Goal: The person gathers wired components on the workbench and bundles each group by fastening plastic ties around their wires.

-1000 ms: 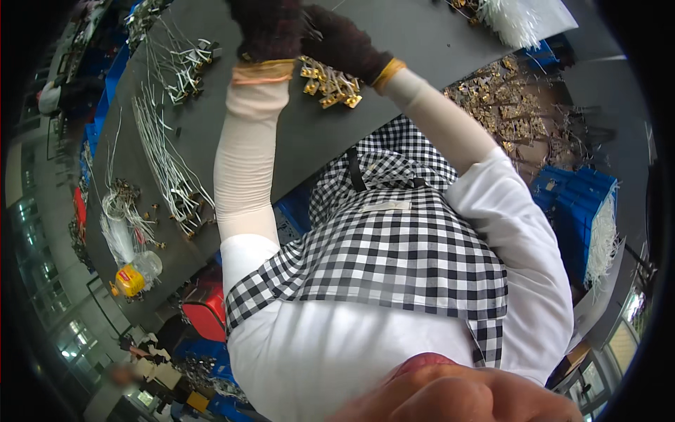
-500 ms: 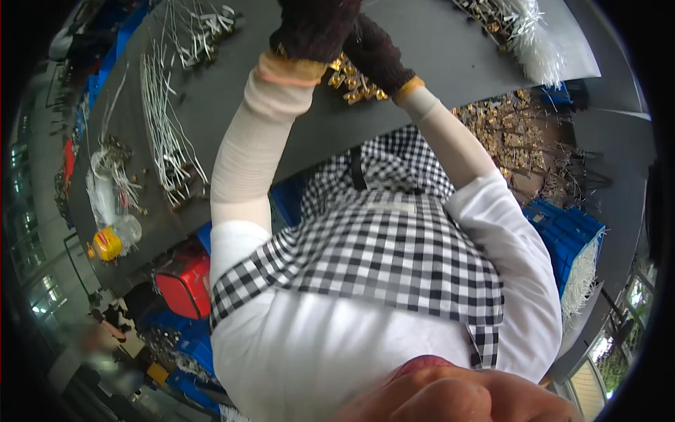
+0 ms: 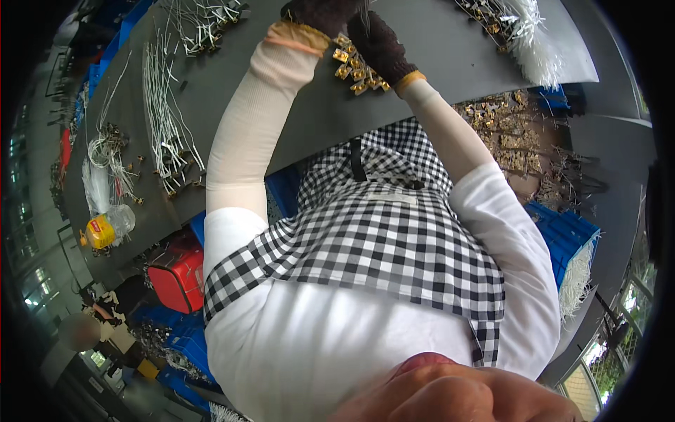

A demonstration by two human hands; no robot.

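Grey bench (image 3: 450, 63): gloved hands slightly farther apart than half a second ago.
Left hand (image 3: 320, 14) and right hand (image 3: 378, 48) are near the upper edge; finger closure cannot be told. Brass-coloured pieces (image 3: 359, 74) lie beside the right hand, now more exposed; handling appears unfinished.
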